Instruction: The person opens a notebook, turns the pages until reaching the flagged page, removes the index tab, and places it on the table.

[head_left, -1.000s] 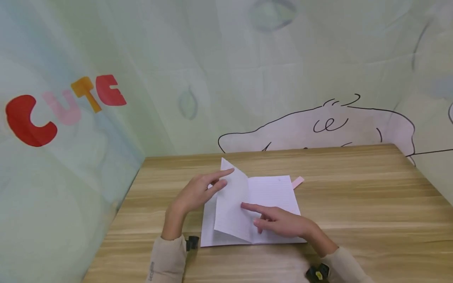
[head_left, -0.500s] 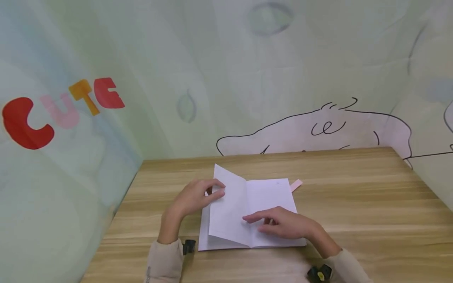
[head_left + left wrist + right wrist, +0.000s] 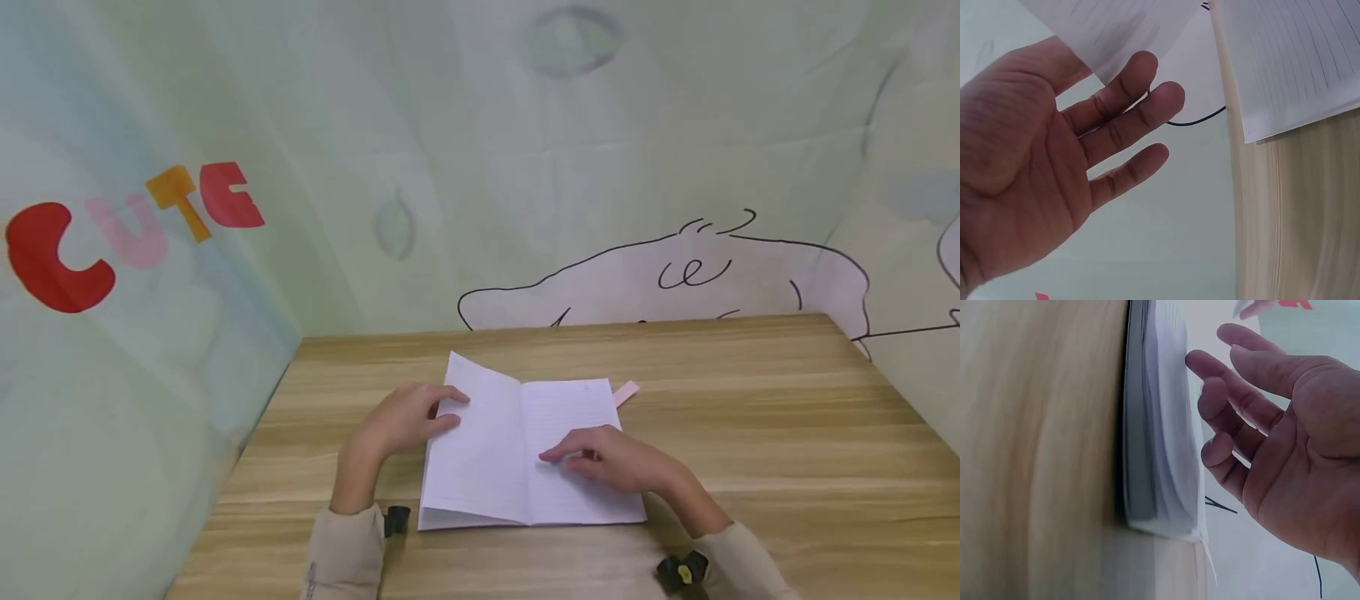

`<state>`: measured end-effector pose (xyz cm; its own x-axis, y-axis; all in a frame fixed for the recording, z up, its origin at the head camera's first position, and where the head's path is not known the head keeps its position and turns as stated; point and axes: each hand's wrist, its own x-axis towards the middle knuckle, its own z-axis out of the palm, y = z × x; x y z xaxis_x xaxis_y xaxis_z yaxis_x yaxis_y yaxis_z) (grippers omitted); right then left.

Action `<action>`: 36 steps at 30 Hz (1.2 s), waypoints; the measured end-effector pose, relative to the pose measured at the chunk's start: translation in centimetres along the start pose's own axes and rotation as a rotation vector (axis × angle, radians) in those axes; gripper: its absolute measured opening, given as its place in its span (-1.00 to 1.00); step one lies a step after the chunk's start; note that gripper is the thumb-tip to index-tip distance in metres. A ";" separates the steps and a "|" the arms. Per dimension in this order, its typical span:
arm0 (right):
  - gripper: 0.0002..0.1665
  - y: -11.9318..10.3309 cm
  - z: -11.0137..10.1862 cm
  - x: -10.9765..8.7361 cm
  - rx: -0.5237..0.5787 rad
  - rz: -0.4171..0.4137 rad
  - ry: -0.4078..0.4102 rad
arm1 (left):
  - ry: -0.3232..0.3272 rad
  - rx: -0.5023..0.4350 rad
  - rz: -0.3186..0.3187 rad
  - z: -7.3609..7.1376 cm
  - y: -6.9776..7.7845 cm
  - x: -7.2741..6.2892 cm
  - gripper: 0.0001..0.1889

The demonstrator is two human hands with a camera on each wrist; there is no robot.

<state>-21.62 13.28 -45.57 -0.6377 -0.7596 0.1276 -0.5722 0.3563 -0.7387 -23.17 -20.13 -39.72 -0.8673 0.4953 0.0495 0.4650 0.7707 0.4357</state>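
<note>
An open lined notebook (image 3: 573, 408) lies on the wooden table, with a left-hand page (image 3: 480, 467) lifted slightly off the sheets beneath. My left hand (image 3: 401, 421) holds this page at its outer edge. Its thumb and index finger are over the upper face; in the left wrist view the other fingers (image 3: 1132, 125) extend past the underside. Above the right-hand page hovers my right hand (image 3: 611, 458), holding nothing, its fingers loosely bent and the index tip close over the paper. The right wrist view shows its fingers (image 3: 1235, 406) beside the notebook's thick edge (image 3: 1160, 444).
A pink tab (image 3: 626, 392) sticks out from the notebook's upper right side. The wooden table (image 3: 757, 400) reaches to a printed curtain (image 3: 420, 150) at the back and left. Dark devices (image 3: 682, 572) are strapped at both wrists.
The page in my left hand has swung down leftward, flatter over the left side. My right hand has drawn back from the turned page to over the right-hand page.
</note>
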 end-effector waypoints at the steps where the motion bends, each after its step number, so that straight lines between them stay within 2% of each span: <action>1: -0.64 0.1 -0.1 -0.1 -0.006 0.005 0.008 | -0.013 -0.002 -0.009 0.0 0.0 0.0 -0.71; 4: -0.63 0.4 -0.4 -0.2 -0.036 0.048 0.030 | -0.039 -0.002 -0.026 0.1 -0.1 0.0 -0.68; 9: -0.63 0.6 -0.9 -0.6 -0.095 0.128 0.053 | -0.054 0.004 -0.008 0.2 -0.2 0.1 -0.68; 19: -0.56 0.8 -0.9 -1.0 -0.108 0.246 0.049 | -0.083 0.038 0.032 0.6 -0.1 0.0 -0.71; 25: -0.35 0.9 -0.8 -1.0 -0.170 0.312 0.065 | -0.106 0.055 0.022 0.7 -0.1 -0.2 -0.68; 30: -0.15 0.9 -0.8 -1.1 -0.170 0.402 0.089 | -0.115 0.049 0.002 0.9 -0.1 -0.3 -0.66; 33: -0.08 0.8 -0.9 -1.2 -0.160 0.434 0.099 | -0.113 0.046 -0.017 0.8 -0.1 -0.2 -0.66; 36: -0.06 0.8 -1.1 -1.2 -0.169 0.430 0.104 | -0.126 0.036 -0.049 0.8 0.0 -0.3 -0.64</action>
<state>-21.82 15.06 -45.60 -0.8785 -0.4684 -0.0944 -0.3152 0.7166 -0.6222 -22.78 -19.94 -40.42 -0.8610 0.5015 -0.0850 0.4309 0.8079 0.4021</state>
